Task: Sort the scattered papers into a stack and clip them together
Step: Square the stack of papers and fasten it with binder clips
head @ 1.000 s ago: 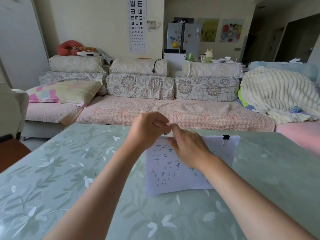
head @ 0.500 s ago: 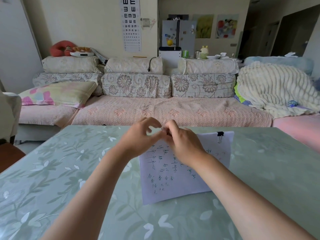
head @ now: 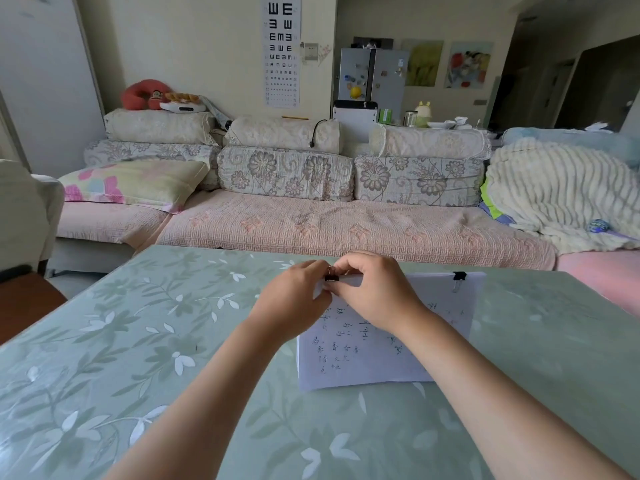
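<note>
the paper stack [head: 367, 355] lies flat on the table [head: 138, 341] at the centre of the frame, handwriting up, so its far edge is free to take clips. one binder clip [head: 459, 277] already bites that edge toward the right. both hands meet at the far left corner: the left hand [head: 294, 303] pins the sheets while its grip pinches the corner, and the right hand [head: 372, 292] has its grip pressed on a second binder clip [head: 331, 276] (likely seating it, or folding its wire handles, i'd judge). no containers are on the table; nothing holds the papers but the clips
</note>
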`<state>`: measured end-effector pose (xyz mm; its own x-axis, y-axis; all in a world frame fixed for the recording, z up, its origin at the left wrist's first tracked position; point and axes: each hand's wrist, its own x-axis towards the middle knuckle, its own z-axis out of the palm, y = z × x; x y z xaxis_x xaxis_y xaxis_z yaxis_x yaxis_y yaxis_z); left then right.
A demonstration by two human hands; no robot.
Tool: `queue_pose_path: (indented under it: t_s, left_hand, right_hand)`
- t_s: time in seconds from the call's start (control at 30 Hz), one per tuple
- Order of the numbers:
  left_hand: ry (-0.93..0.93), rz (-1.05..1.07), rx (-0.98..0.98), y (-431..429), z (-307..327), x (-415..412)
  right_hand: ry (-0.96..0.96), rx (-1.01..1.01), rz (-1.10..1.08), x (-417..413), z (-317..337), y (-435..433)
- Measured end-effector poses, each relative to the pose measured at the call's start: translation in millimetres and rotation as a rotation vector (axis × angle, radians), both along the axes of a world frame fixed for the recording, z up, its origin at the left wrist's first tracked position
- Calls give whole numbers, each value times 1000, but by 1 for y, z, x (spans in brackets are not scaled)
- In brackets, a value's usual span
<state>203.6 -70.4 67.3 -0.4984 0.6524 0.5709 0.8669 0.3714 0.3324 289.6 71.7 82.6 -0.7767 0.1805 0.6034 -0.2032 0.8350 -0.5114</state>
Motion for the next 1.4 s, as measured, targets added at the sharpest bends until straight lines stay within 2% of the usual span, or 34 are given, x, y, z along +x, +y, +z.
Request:
queue_pose_path:
  t_s: [0.2, 0.33, 0.57, 0.67, 0.77, 0.93, 1.2, 1.4]
  left_hand:
    - [-19, -16, 81, 0, -1, -2]
    - [10, -56, 53, -1, -2, -3]
    - [48, -49, -10, 0, 3, 1]
    - [52, -41, -18, 0, 3, 2]
    - [27, -19, -12, 0, 1, 0]
    - [-186, 28, 85, 1, -5, -6]
    - [-253, -46, 136, 1, -7, -8]
    - [-223, -59, 149, -1, -7, -7]
  right_hand:
    - [115, -47, -105, -1, 3, -1]
    - [37, -70, -168, -1, 10, 1]
    - [-114, 326, -102, 4, 27, 0]
    - [-126, 258, -50, 6, 29, 5]
    - [-54, 99, -71, 9, 26, 8]
    - [-3, -188, -40, 4, 19, 17]
    - [-34, -260, -56, 0, 9, 15]
    - [-90, -237, -10, -1, 15, 13]
